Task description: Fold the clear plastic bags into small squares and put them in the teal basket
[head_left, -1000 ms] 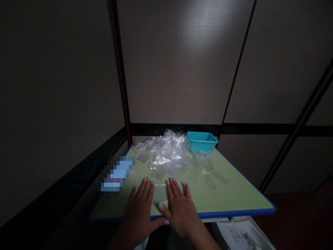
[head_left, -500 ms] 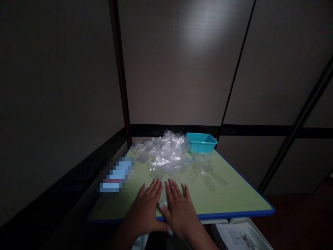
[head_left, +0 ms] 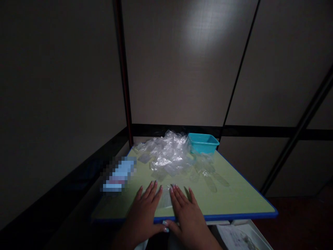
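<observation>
Both hands lie flat at the near edge of a pale green table [head_left: 244,199] with a blue rim. My left hand [head_left: 145,211] has its fingers stretched forward, and my right hand [head_left: 186,211] mirrors it. Between them shows a small clear plastic piece [head_left: 165,198], partly covered by the fingers. The thumbs point inward and nearly meet below the table edge. Farther back lies a heap of crumpled clear plastic [head_left: 170,152]. To its right a clear plastic glove [head_left: 206,172] lies spread, fingers toward me.
A turquoise plastic basket [head_left: 204,147] stands at the back right of the table. A blurred-out light blue item [head_left: 119,175] is at the left edge. Below the table, an open drawer [head_left: 256,231] holds papers. Panelled walls close in behind and at left.
My hands have moved slightly apart and a little toward me, uncovering more of the clear plastic between them. The view has shifted slightly; the heap and basket rest as before.
</observation>
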Tool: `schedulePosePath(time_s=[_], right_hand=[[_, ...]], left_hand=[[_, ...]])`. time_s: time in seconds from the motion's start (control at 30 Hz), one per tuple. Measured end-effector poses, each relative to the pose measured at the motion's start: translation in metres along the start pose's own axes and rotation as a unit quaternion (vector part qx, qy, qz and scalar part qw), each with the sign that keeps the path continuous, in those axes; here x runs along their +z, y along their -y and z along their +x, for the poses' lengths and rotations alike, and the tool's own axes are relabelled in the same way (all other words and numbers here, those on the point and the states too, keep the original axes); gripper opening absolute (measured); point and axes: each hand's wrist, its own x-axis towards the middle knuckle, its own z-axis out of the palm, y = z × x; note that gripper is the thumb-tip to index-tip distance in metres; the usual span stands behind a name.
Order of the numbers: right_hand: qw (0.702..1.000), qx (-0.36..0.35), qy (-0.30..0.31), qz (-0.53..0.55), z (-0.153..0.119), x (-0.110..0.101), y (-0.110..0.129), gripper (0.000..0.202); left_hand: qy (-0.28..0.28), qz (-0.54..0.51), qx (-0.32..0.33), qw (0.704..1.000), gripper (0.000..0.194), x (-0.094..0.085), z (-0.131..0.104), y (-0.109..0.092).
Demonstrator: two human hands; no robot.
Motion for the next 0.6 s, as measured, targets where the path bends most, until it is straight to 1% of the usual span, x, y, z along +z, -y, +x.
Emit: schedulePosePath(time_s=[0.07,0.13,0.23,0.37,0.47,0.6], right_hand=[[1.000,-0.018,-0.002,0.001,-0.007,0.003,-0.006,0.083],[0.999,-0.044,-0.024,0.006,-0.012,0.006,-0.011,0.080],[0.995,-0.078,-0.055,0.016,-0.015,0.011,-0.016,0.066],[0.992,-0.103,-0.066,0.024,-0.019,0.017,-0.020,0.043],[0.989,-0.120,-0.080,0.038,-0.021,0.021,-0.022,0.038],[0.984,-0.127,-0.099,0.076,-0.023,0.021,-0.023,0.031]], left_hand=[[-0.007,-0.001,0.000,1.000,0.098,0.002,-0.003,0.001],[-0.013,-0.003,-0.004,1.000,0.095,0.004,-0.006,0.000],[-0.011,-0.011,-0.005,1.000,0.088,0.002,-0.010,-0.003],[0.005,-0.027,-0.002,1.000,0.074,-0.003,-0.015,-0.007],[0.008,-0.028,0.005,1.000,0.067,-0.004,-0.017,-0.009],[0.016,-0.031,0.017,0.999,0.065,-0.004,-0.019,-0.006]])
